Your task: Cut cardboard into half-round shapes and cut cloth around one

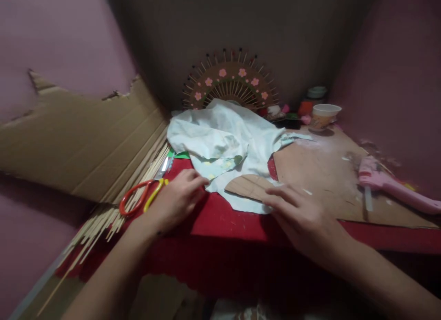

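A half-round piece of brown cardboard lies on a pale, light-blue cloth, near the cloth's front edge. My right hand has its fingertips on the right end of the cardboard; its thumb is hidden. At the cloth's front left edge is my left hand, fingers curled and fingertips closed at the cloth's corner. The cloth is crumpled at the back, with a patterned part folded over in its middle. Just left of my left hand lie scissors with red and yellow handles.
Thin bamboo sticks and a large cardboard sheet are on the left. A flowered stick fan stands behind the cloth. On the right, a pink glue gun lies on a brown board, with a paper cup behind.
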### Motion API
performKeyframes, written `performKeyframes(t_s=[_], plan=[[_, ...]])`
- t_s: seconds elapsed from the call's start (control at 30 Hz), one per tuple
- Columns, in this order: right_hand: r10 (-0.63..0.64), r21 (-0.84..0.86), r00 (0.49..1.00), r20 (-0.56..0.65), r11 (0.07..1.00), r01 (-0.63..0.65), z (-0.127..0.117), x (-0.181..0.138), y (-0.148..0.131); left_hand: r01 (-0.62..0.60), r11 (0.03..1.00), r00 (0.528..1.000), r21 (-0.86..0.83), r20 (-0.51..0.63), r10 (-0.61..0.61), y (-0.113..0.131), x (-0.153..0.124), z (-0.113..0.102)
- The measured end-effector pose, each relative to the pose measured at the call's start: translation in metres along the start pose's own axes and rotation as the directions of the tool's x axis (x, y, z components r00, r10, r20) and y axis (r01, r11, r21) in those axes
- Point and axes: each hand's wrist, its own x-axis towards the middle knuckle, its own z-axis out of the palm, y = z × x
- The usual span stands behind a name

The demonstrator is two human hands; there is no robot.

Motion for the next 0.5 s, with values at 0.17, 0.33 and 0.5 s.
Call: performKeyframes(t_s=[0.17, 0.33, 0.5], plan=[[-0.025, 0.133, 0.986, 0.162, 0.991, 0.003, 0.010, 0.012, 0.019, -0.173, 0.982, 0.981, 0.080, -0.074, 0.179, 0.010, 0.012, 0.017], [-0.085, 0.047, 0.956, 0.282, 0.996, 0.075, 0.009, 0.019, 0.015, -0.242, 0.958, 0.964, 0.155, -0.074, 0.256, 0.008, 0.014, 0.016], [-0.076, -0.088, 0.922, 0.381, 0.989, 0.118, 0.006, 0.025, 0.008, -0.383, 0.916, 0.918, 0.120, -0.056, 0.391, 0.025, 0.015, 0.014]])
